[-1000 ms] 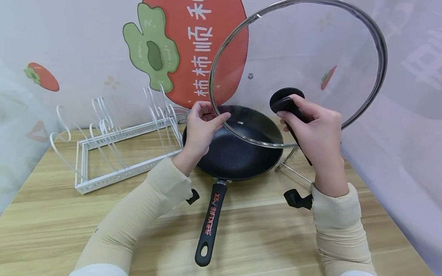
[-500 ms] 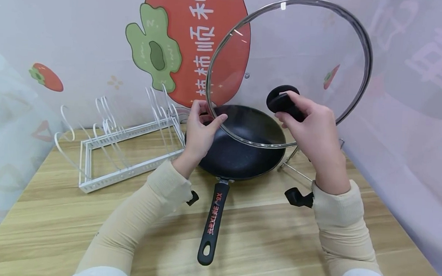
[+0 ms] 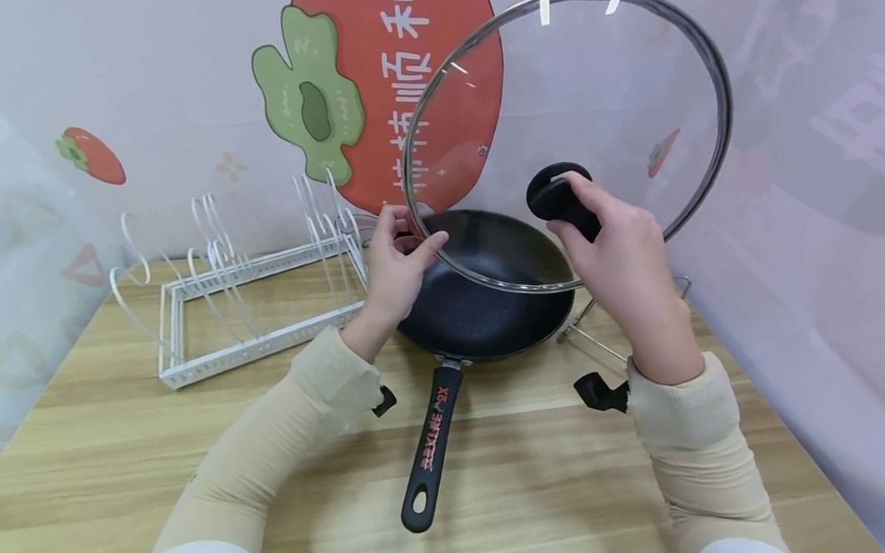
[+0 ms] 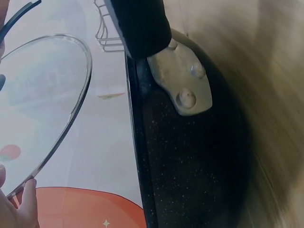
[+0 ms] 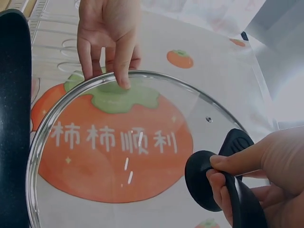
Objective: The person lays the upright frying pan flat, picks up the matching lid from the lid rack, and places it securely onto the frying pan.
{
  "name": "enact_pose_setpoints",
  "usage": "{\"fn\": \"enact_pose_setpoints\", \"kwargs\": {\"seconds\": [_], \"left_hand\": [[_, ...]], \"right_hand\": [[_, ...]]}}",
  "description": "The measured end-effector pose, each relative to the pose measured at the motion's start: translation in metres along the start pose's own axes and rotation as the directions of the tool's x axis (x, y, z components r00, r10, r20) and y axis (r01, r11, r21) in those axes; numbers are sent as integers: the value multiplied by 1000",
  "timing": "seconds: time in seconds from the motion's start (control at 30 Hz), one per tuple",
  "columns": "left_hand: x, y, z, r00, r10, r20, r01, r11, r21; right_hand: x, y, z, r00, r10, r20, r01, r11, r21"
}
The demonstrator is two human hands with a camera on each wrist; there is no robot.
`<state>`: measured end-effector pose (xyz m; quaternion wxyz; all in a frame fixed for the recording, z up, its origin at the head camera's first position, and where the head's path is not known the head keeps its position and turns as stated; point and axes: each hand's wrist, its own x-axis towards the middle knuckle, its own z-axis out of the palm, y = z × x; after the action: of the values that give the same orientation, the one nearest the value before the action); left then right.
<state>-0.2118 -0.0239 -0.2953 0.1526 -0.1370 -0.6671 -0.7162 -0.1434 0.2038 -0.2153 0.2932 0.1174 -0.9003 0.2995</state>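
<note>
A large round glass lid [image 3: 573, 83] with a steel rim is held up, tilted nearly upright, over the back of a black frying pan [image 3: 485, 316]. With thumb on one side and fingers on the other, my left hand [image 3: 397, 278] pinches the rim at its lower left. My right hand [image 3: 627, 253] grips the black lid handle [image 5: 202, 180], which has a round base and an upright part. The pan rests on the table, its long black handle [image 3: 434, 443] pointing towards me. In the left wrist view, the pan's speckled outside [image 4: 180, 161] and riveted bracket [image 4: 183, 78] show close up.
Left of the pan stands a white rack [image 3: 258, 346] with several curved wire dividers. A thin metal wire stand [image 3: 597, 341] is at the right, partly hidden by my right arm. A printed cloth wall [image 3: 198, 63] closes off the back of the wooden table [image 3: 537, 482].
The lid has shifted a little to the left, carried by both hands, and its glass glints differently. Both hands keep their hold. The pan and rack stay put on the table.
</note>
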Motion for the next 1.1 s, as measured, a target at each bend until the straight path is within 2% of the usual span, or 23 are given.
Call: {"fn": "enact_pose_setpoints", "kwargs": {"seconds": [0.23,0.6,0.83,1.1], "left_hand": [[-1,0,-1,1000,-9,-15,8,997,-82],[-7,2,-9,998,-41,-45,36,992,-120],[-10,2,-12,994,-81,-70,69,985,-156],[-10,1,-18,993,-84,-83,71,986,-148]], "right_hand": [[3,-3,3,996,-58,-64,57,998,-12],[5,-2,13,983,-126,-132,126,992,-3],[8,-1,17,978,-160,-137,159,987,-16],[12,-2,21,975,-186,-123,185,983,-17]]}}
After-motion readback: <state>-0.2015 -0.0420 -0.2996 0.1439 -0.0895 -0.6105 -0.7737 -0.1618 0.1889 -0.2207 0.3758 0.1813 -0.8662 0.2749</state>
